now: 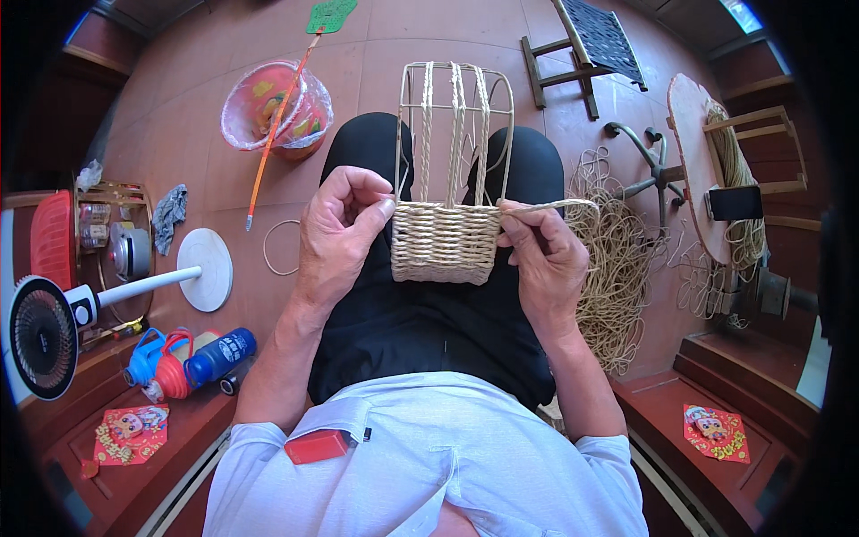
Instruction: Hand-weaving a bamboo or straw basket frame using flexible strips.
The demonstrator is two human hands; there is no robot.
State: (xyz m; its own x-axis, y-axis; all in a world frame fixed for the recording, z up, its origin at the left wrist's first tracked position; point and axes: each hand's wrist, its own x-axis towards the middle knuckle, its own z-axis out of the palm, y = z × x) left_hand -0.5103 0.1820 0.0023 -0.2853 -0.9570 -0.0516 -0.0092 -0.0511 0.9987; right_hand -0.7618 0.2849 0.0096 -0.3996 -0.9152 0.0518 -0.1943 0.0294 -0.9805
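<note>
Over the black-trousered lap (425, 327), at centre, is a tan, box-shaped, partly woven basket (445, 242), woven part near, bare thin-rod frame (472, 109) far. The left hand (340, 224) pinches its left rim corner between thumb and index finger. The right hand (548, 255) pinches a twisted tan strand (557, 206) at the right corner. A loose tan cord heap (613, 277) lies right; a plastic-lined red bucket (313, 116) stands far left.
</note>
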